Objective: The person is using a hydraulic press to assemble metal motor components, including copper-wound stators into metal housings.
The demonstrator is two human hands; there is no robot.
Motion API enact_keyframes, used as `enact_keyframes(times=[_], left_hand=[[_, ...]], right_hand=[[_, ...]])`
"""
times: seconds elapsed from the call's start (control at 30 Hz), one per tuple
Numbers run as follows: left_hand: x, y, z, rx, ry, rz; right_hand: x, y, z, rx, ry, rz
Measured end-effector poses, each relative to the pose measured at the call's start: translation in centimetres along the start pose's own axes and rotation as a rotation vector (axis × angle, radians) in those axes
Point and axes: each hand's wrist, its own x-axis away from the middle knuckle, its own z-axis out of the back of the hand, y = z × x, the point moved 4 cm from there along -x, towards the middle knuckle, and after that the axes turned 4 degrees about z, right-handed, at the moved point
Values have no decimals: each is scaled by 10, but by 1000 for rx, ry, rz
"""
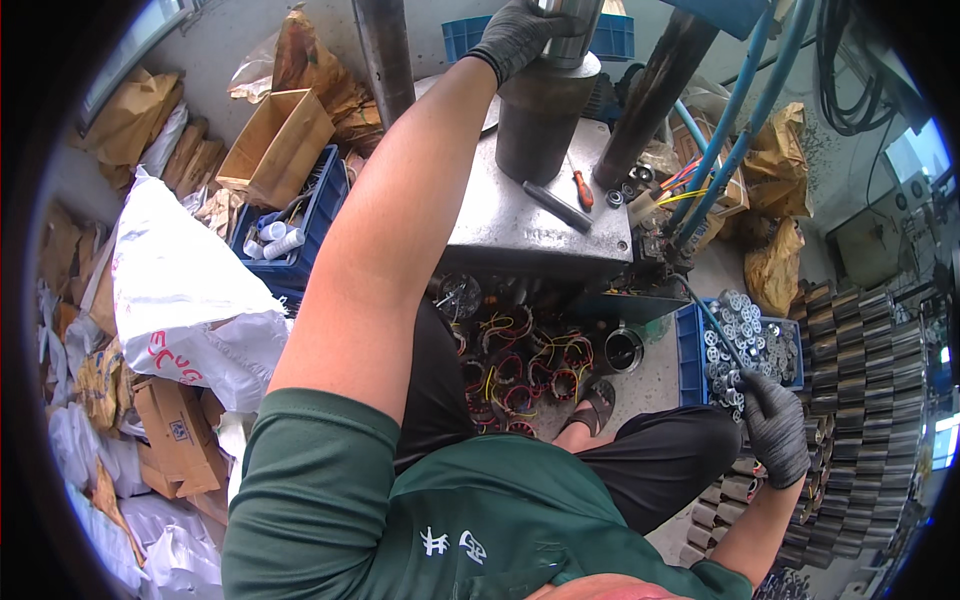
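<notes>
My left hand (518,38), in a dark grey glove, reaches far forward with its fingers closed around a shiny metal cylinder (572,48). This cylinder stands on top of a thick dark steel block (540,125) on the metal press table (530,236). Down at the right, my gloved right hand (775,428) grips the end of a thin dark lever (714,322), which runs up to the machine. A dark bar (557,206) and a screwdriver with an orange handle (582,190) lie on the table in front of the block.
Steel columns (655,95) and blue hoses (745,90) flank the table. A blue crate (691,355) of round metal parts stands near my right hand, beside stacked metal cylinders (850,390). Wired coils (515,370) lie below the table. At left are a wooden box (275,145) and a white sack (180,290).
</notes>
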Motion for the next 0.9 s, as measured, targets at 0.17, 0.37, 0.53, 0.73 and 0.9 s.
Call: enact_keyframes(times=[0.17,0.37,0.53,0.73,0.9], left_hand=[[-10,-11,1,-90,47,-14],[-25,-28,-6,162,-4,-119],[-21,-21,-8,172,-2,-135],[30,26,-8,75,21,-115],[129,57,12,-114,177,-371]], right_hand=[[-31,-2,29,213,325,170],[-147,2,96,302,684,306],[-212,3,120,356,573,76],[-230,-1,123,374,558,2],[-218,-9,116,510,490,-17]])
